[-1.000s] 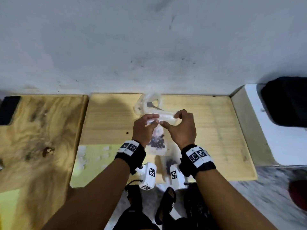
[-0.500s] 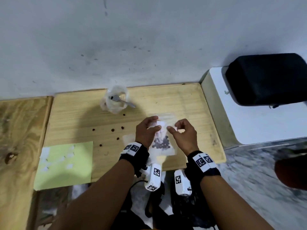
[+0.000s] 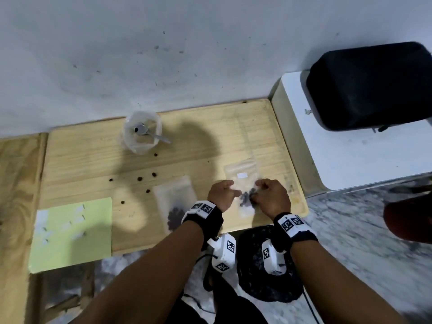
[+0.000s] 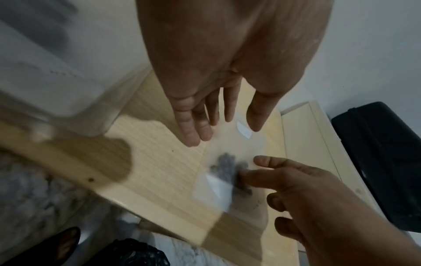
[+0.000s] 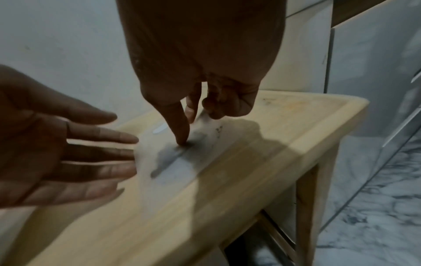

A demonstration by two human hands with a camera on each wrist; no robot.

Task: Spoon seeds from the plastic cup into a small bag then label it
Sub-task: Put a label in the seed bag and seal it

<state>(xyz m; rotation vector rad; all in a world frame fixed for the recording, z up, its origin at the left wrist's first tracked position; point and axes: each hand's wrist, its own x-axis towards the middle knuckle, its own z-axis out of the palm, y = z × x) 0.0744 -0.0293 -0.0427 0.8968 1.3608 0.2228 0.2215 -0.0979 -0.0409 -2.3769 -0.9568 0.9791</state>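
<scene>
A small clear bag with dark seeds and a white label lies flat near the right end of the wooden table. My right hand presses its straight index finger on the bag at the seeds, with the other fingers curled. My left hand hovers just left of the bag with fingers straight, holding nothing. The plastic cup with a metal spoon stands at the back left.
A second seed bag lies left of my left hand. Loose seeds dot the table. A green sheet with white labels overhangs the front left. A black case sits on a white unit on the right.
The bag came down from between both hands' fingertips onto the table's right end. My left hand let go and opened; my right index finger now presses the bag.
</scene>
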